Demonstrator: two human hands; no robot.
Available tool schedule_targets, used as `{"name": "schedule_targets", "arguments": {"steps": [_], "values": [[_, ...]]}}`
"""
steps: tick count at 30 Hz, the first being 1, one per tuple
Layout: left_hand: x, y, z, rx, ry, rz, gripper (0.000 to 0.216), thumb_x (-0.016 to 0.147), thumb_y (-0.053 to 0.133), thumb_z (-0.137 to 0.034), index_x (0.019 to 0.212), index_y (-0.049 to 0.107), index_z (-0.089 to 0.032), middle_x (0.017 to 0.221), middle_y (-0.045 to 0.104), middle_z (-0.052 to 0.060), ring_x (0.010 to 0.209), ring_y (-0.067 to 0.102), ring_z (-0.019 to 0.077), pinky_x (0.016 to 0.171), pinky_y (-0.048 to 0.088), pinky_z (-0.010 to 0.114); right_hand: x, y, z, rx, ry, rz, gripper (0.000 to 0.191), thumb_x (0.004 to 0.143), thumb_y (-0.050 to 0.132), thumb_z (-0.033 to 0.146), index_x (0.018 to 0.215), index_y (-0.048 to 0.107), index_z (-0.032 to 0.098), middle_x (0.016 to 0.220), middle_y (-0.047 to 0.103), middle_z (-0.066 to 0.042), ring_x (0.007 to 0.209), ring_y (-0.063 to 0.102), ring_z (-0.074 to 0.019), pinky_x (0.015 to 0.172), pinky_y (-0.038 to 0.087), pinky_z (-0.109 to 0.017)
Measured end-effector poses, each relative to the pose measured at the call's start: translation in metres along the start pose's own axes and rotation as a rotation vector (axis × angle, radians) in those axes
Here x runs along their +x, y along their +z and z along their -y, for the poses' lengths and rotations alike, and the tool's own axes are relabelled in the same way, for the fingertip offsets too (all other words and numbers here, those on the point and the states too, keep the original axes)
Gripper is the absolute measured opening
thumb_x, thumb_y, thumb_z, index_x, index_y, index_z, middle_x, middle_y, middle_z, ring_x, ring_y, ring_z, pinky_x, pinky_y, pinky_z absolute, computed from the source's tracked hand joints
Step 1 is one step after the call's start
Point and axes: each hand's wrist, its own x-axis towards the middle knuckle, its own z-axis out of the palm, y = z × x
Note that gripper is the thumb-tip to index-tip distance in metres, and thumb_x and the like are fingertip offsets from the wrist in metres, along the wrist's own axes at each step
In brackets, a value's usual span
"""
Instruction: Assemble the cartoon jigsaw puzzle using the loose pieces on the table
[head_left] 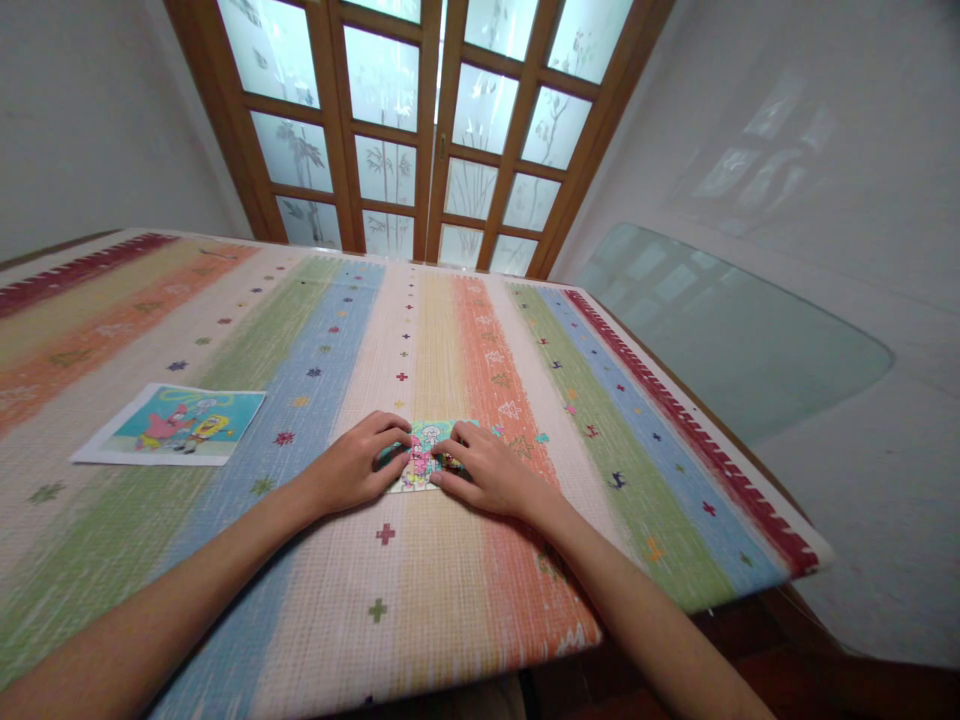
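Observation:
A small, brightly coloured jigsaw puzzle [421, 462] with cartoon figures lies flat on the striped tablecloth, in front of me. My left hand [367, 462] grips its left side, fingers curled and thumb near the lower edge. On the other side, my right hand [480, 468] holds the puzzle with bent fingertips and thumb on its surface. Both hands cover parts of the picture, so the outer pieces are partly hidden. Just right of my right hand lie a loose teal puzzle piece [542, 438] and a small pink-and-teal piece [498, 430].
A printed sheet [180, 425] with a matching cartoon picture lies to the left. The striped tablecloth [315, 610] covers the table up to its near edge. Beyond stand wooden glass-paned doors [431, 130]; a pale wall [885, 420] runs along the right.

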Motion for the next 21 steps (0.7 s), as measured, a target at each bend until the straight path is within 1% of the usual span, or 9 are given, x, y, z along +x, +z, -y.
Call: {"name": "schedule_targets", "arguments": {"steps": [4,9,12,14,15,17,19,21], "values": [[0.000,0.001,0.001,0.032,0.034,0.002,0.020,0.103,0.051,-0.027,0.100,0.067,-0.016,0.110,0.065,0.011,0.103,0.062,0.0231,0.093,0.053,0.039,0.000,0.000,0.001,-0.002,0.002,0.000,0.027,0.102,0.056,0.038,0.112,0.066,0.016,0.098,0.060,-0.009,0.087,0.055,-0.0219,0.079,0.045,-0.034],[0.001,0.000,0.001,0.037,0.029,0.006,0.020,0.104,0.051,-0.028,0.099,0.068,-0.017,0.109,0.065,0.010,0.102,0.062,0.0228,0.092,0.054,0.039,0.000,0.000,-0.001,-0.010,-0.013,-0.014,0.026,0.102,0.055,0.039,0.112,0.067,0.018,0.098,0.060,-0.009,0.088,0.055,-0.0222,0.080,0.045,-0.034],[0.001,0.000,0.001,0.036,0.025,0.013,0.020,0.104,0.051,-0.029,0.098,0.067,-0.017,0.108,0.065,0.010,0.101,0.062,0.0226,0.092,0.054,0.039,-0.002,-0.010,-0.015,-0.020,0.021,-0.011,0.020,0.102,0.051,0.029,0.112,0.066,0.019,0.099,0.062,-0.009,0.091,0.056,-0.0224,0.083,0.045,-0.034],[0.001,-0.001,0.001,0.039,0.023,0.022,0.021,0.104,0.051,-0.029,0.100,0.067,-0.018,0.108,0.065,0.010,0.101,0.062,0.0227,0.092,0.055,0.040,-0.008,-0.023,-0.031,-0.032,0.096,-0.013,0.021,0.097,0.049,0.016,0.111,0.065,0.018,0.101,0.064,-0.010,0.092,0.057,-0.0225,0.083,0.044,-0.035],[0.001,-0.001,0.001,0.039,0.024,0.029,0.021,0.104,0.050,-0.030,0.101,0.067,-0.018,0.109,0.065,0.010,0.102,0.062,0.0227,0.092,0.055,0.040,-0.012,-0.031,-0.041,-0.033,0.145,-0.008,0.022,0.093,0.049,0.012,0.107,0.065,0.017,0.100,0.065,-0.010,0.092,0.058,-0.0224,0.083,0.044,-0.035],[0.001,-0.001,0.001,0.035,0.027,0.041,0.021,0.105,0.049,-0.030,0.102,0.068,-0.019,0.109,0.065,0.010,0.102,0.062,0.0228,0.092,0.055,0.040,-0.023,-0.046,-0.060,-0.044,0.254,0.020,0.019,0.087,0.052,0.009,0.097,0.066,0.017,0.096,0.066,-0.009,0.091,0.059,-0.0225,0.083,0.044,-0.034],[0.001,-0.002,0.002,0.029,0.029,0.048,0.021,0.105,0.049,-0.029,0.103,0.067,-0.019,0.109,0.065,0.010,0.102,0.062,0.0231,0.092,0.055,0.040,-0.034,-0.060,-0.077,-0.040,0.377,0.080,0.017,0.079,0.055,0.007,0.086,0.066,0.017,0.090,0.066,-0.008,0.084,0.060,-0.0213,0.079,0.043,-0.033],[0.000,-0.002,0.003,0.020,0.031,0.053,0.021,0.104,0.048,-0.026,0.104,0.067,-0.019,0.108,0.066,0.010,0.102,0.062,0.0234,0.092,0.054,0.041,-0.044,-0.069,-0.089,-0.039,0.482,0.118,0.017,0.073,0.056,0.006,0.080,0.066,0.018,0.087,0.066,-0.007,0.080,0.060,-0.0198,0.075,0.042,-0.030]]}}
